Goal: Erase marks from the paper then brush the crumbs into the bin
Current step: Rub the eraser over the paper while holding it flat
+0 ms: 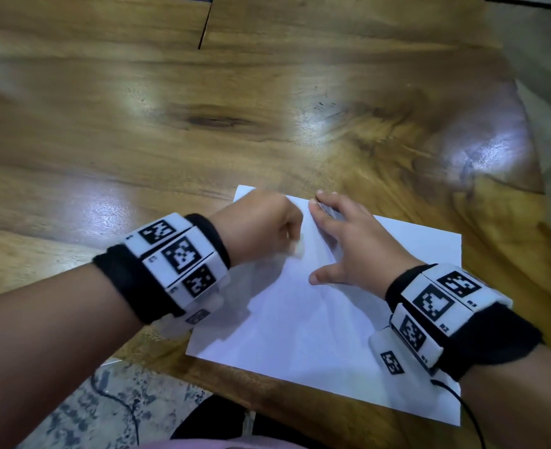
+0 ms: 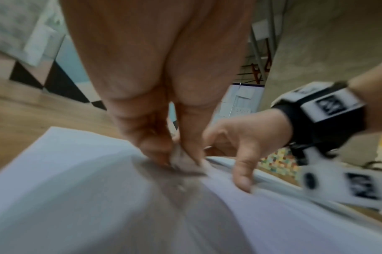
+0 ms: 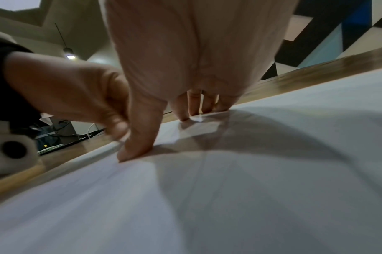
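Observation:
A white sheet of paper (image 1: 316,322) lies on the wooden table (image 1: 203,140) near its front edge. My left hand (image 1: 267,228) is over the paper's far left part, and its fingers pinch a small white eraser (image 1: 298,249) whose tip touches the sheet. In the left wrist view the eraser (image 2: 181,159) is blurred and presses on the paper (image 2: 88,197). My right hand (image 1: 342,241) lies spread with straight fingers on the paper, thumb toward me. In the right wrist view its thumb (image 3: 140,137) and fingertips (image 3: 194,106) press the paper (image 3: 250,189) flat. No bin is in view.
The table's front edge (image 1: 157,361) runs just below the paper, with patterned floor (image 1: 105,409) and a dark cable beneath. The table's right edge (image 1: 533,176) drops off beside the sheet. Bare wood stretches beyond the hands.

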Available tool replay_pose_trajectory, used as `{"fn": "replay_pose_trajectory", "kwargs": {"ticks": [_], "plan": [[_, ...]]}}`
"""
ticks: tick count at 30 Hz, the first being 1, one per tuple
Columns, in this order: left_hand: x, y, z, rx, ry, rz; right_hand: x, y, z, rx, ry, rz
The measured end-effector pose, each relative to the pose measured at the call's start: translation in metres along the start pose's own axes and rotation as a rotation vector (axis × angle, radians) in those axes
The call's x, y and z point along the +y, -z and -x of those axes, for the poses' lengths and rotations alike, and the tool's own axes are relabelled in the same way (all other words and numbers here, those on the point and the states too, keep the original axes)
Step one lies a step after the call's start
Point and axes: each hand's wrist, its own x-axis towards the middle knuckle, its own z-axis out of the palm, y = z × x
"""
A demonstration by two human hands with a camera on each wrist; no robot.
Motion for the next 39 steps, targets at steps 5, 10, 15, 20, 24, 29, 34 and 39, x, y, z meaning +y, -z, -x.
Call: {"fn": "replay_pose_trajectory", "kwargs": {"ticks": [5,10,15,20,24,29,34,39], "plan": [[0.004,0.001,-0.009,0.144,0.031,-0.058,0.002,-0.002,-0.001,0.012,-0.004,-0.017],[0.006,-0.004,0.008,-0.151,-0.069,-0.092,0.003,-0.003,-0.001,0.019,-0.004,-0.019],[0.005,0.005,-0.014,0.157,0.015,-0.08,0.003,-0.003,-0.001,0.017,-0.004,-0.014],[-0.003,-0.005,0.02,-0.171,-0.061,-0.112,0.002,-0.001,0.0,0.008,-0.008,-0.004],[-0.004,-0.001,0.007,0.057,0.028,-0.049,0.0,-0.001,0.0,0.008,-0.015,0.009],[-0.002,-0.002,0.006,0.117,0.007,-0.056,-0.001,-0.001,0.0,0.002,-0.023,0.031],[-0.005,-0.004,0.016,-0.112,-0.036,-0.08,-0.001,-0.001,0.0,0.0,-0.02,0.038],[-0.005,-0.002,0.004,0.183,0.03,-0.067,-0.002,0.0,0.0,-0.001,-0.021,0.05]]}}
